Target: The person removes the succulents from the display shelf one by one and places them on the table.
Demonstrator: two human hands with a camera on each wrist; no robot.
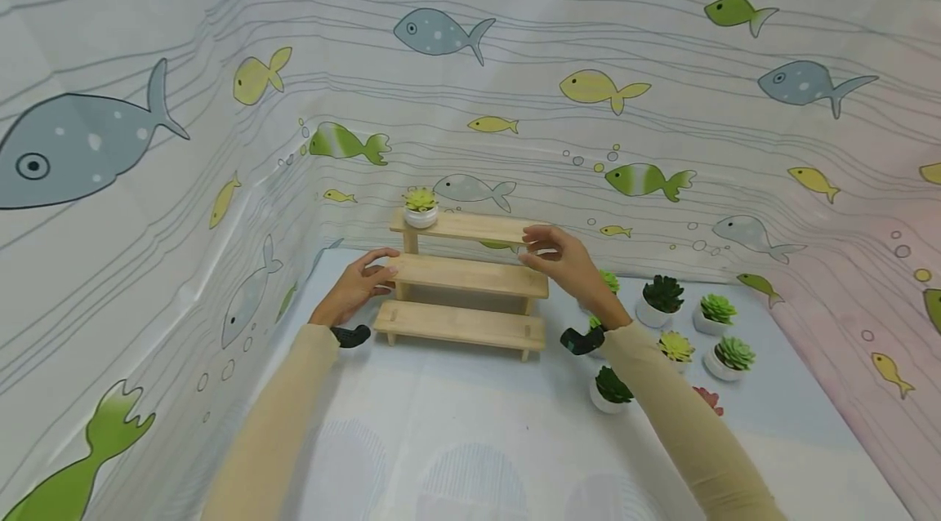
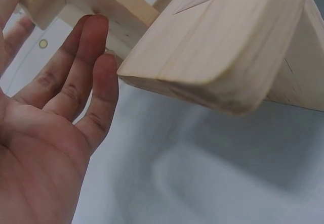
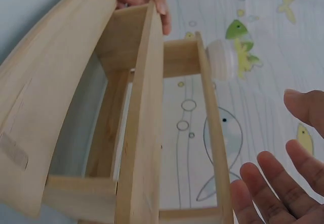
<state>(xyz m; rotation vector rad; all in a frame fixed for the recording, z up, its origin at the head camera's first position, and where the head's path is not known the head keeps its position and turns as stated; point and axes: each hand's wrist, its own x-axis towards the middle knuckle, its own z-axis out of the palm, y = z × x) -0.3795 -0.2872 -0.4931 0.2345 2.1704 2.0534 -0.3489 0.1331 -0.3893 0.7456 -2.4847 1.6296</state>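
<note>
A three-step wooden display stand stands on the light cloth. At the left end of its middle board, my left hand grips, with digits above the board and others below. The lower fingers show beside the bottom board's corner in the left wrist view. By the top board's right end, my right hand holds nothing, its fingers apart and loosely bent. A yellow-green succulent in a white pot sits at the top board's left end.
Several potted succulents stand right of the stand, among them a dark green one, a yellow one and a green one. A red one is partly hidden by the right sleeve. Fish-print sheeting rises behind and at both sides.
</note>
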